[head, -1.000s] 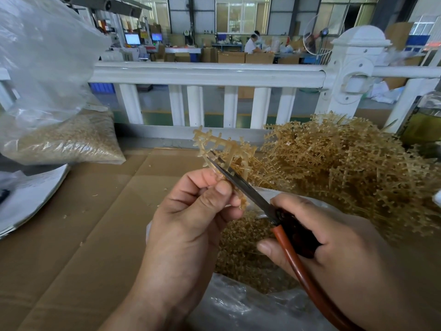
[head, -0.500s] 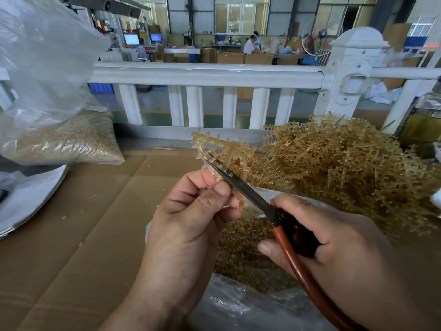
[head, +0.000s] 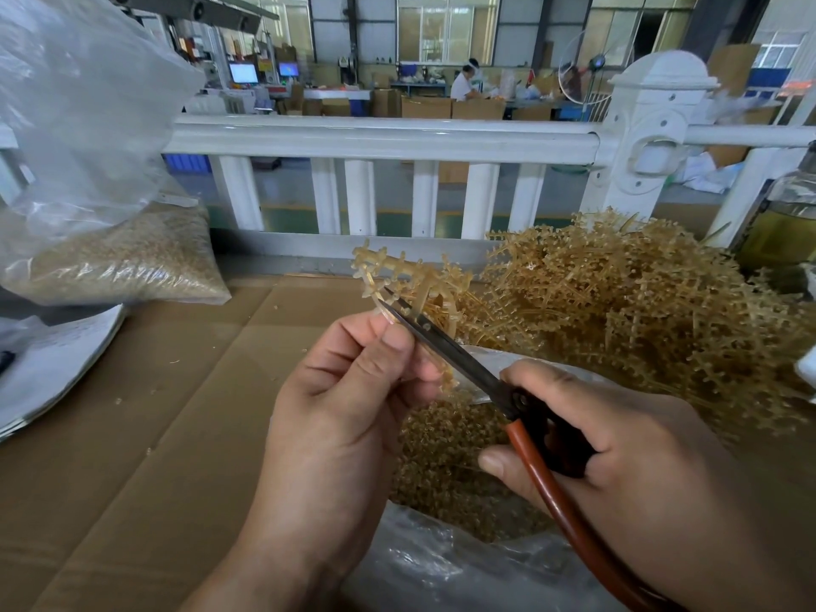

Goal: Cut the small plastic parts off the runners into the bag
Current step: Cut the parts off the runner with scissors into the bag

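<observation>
**Centre of frame.** Your left hand (head: 349,417) pinches one runner (head: 406,280) low on its stem, with thumb and forefinger curled tight. The branched end is lifted up and away from you. Held this way, the small parts stand free of your fingers and the blades can get at them.

**Lower right.** Your right hand (head: 618,443) is wrapped round the handles of the scissors (head: 446,346), and the red-brown loop runs down under the palm. The blades point to the upper left, with their tips in the runner just above your left fingertips. They look nearly closed, but the gap is too fine to tell.

**Bottom centre.** Both hands work right over the open mouth of the clear bag (head: 441,567) — likely so that whatever is snipped drops in rather than scattering. A bed of tan cut parts (head: 446,457) lies inside.

**Right of frame.** The pile of uncut runners (head: 640,302) is heaped just beyond the bag, a short reach from the scissors hand.

**Left middle.** A filled bag (head: 123,262) sits on the cardboard (head: 154,413), well apart from the work.

**Judgement.** You are mid-snip on this runner and parts remain on its branches. With the pile that large, the task looks far from done. Mind the blade tips — they sit close to your left fingertips.
</observation>
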